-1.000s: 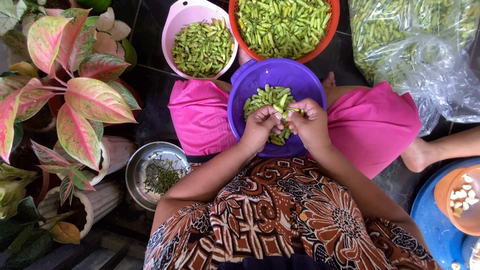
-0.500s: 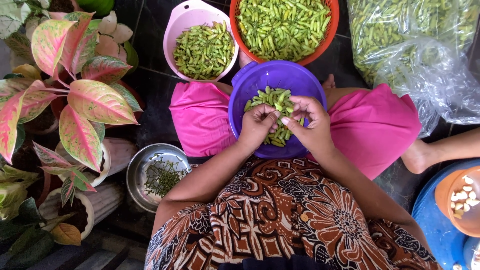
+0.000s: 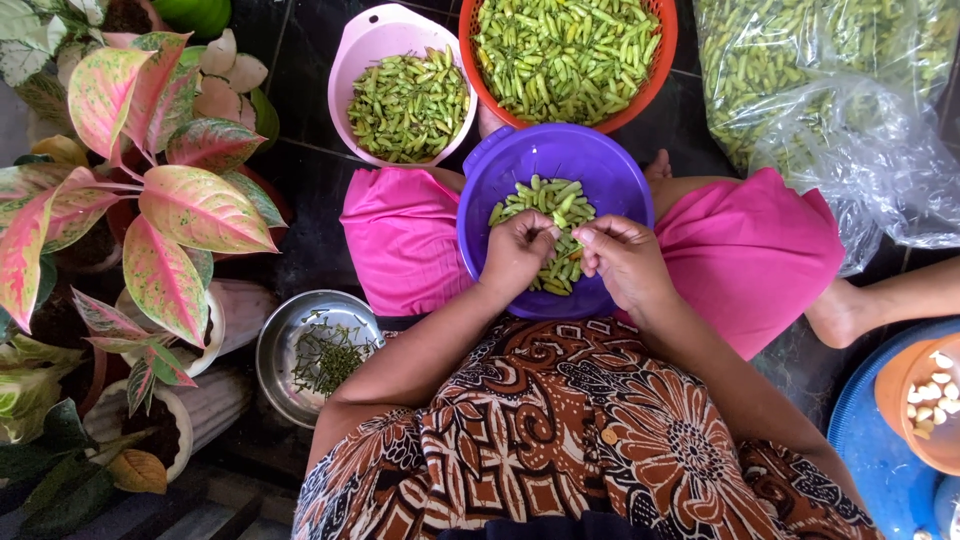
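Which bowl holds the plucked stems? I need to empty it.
Start at the pink-leaved plant on the person's left. Just beside its pots sits the metal bowl, by the left elbow. It alone is shiny steel, holding thin stems instead of whole green chillies.

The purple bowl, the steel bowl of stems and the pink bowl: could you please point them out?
purple bowl (image 3: 610, 165): head view, bare inner wall.
steel bowl of stems (image 3: 275, 350): head view, left rim.
pink bowl (image 3: 365, 45): head view, upper inner wall.

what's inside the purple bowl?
Green chilies lie in the purple bowl. The left hand and right hand cover part of the pile and bowl floor.
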